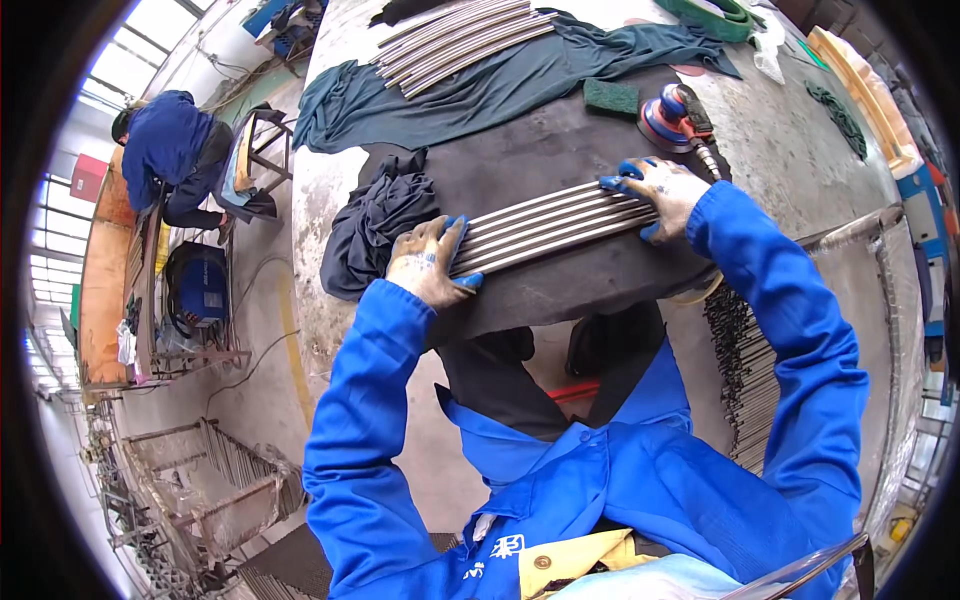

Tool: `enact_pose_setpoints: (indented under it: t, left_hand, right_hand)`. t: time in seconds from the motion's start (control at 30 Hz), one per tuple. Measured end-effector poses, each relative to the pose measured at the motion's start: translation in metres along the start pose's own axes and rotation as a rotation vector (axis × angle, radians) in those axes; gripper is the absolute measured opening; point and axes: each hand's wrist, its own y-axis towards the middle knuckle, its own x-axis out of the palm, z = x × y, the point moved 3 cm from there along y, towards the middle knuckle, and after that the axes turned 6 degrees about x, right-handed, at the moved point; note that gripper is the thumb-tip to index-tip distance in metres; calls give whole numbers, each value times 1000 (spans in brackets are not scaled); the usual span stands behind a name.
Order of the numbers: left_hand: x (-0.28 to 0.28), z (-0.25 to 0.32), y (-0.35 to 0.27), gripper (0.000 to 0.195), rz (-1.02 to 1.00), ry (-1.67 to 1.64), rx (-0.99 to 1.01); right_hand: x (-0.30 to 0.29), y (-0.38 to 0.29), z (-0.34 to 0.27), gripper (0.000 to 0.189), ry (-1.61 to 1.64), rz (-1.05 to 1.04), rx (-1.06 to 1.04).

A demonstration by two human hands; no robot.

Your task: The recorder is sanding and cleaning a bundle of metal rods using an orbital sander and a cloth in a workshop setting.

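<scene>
A row of several metal rods [551, 229] lies side by side on a dark cloth [525, 300] at the near edge of the workbench. My left hand [431, 259], in a white and blue coated glove, grips the rods' left ends. Around their right ends is my right hand [656, 196], gloved alike, with thumb and fingers on opposite sides of the row. Just beyond my right hand sits a pneumatic orbital sander [670, 120] with its hose fitting. A green scouring pad [611, 97] is left of the sander. A crumpled dark cloth [382, 217] touches the area beside my left hand.
More metal rods [465, 41] rest on a green cloth [450, 105] at the bench's far side. Green belts [709, 16] lie far right. Bundled rods [742, 382] stand below, right of my legs. A co-worker [169, 154] bends over at left, near a blue machine [199, 289].
</scene>
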Motion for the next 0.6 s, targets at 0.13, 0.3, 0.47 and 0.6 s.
enact_pose_setpoints:
  t: [0.13, 0.3, 0.47, 0.6]
  left_hand:
    - [-9, 7, 27, 81, -433, 53, -111]
    - [-7, 7, 31, 77, -464, 57, -119]
    - [-16, 11, 28, 65, -484, 67, -126]
    - [-8, 11, 28, 57, -473, -21, -90]
  right_hand:
    - [-4, 7, -6, 89, 103, 35, 60]
    - [3, 11, -4, 84, 229, -41, 149]
    - [-17, 11, -37, 75, 169, -36, 287]
    - [-17, 20, -41, 61, -128, -72, 314]
